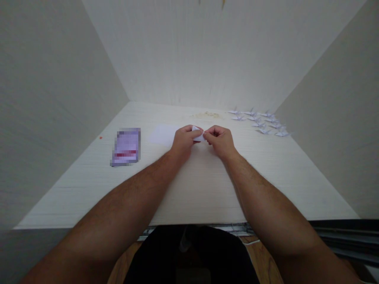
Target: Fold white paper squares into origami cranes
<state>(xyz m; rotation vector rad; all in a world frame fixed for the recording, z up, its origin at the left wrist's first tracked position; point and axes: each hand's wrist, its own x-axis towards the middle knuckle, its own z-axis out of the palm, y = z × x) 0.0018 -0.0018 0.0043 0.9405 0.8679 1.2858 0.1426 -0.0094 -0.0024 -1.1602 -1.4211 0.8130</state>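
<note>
Between my two hands, a small piece of folded white paper is held just above the white table. My left hand grips it from the left, thumb on top and fingers behind. With thumb and forefinger, my right hand pinches the paper's right edge. Part of the folded paper is hidden by the fingers. Left of my left hand, flat white paper lies on the table. Several folded white paper cranes stand in loose rows at the back right.
A blurred-out purple packet lies on the table's left side, with a small red speck beside it. Pale walls enclose the table at the back and both sides. A yellowish mark shows near the back wall.
</note>
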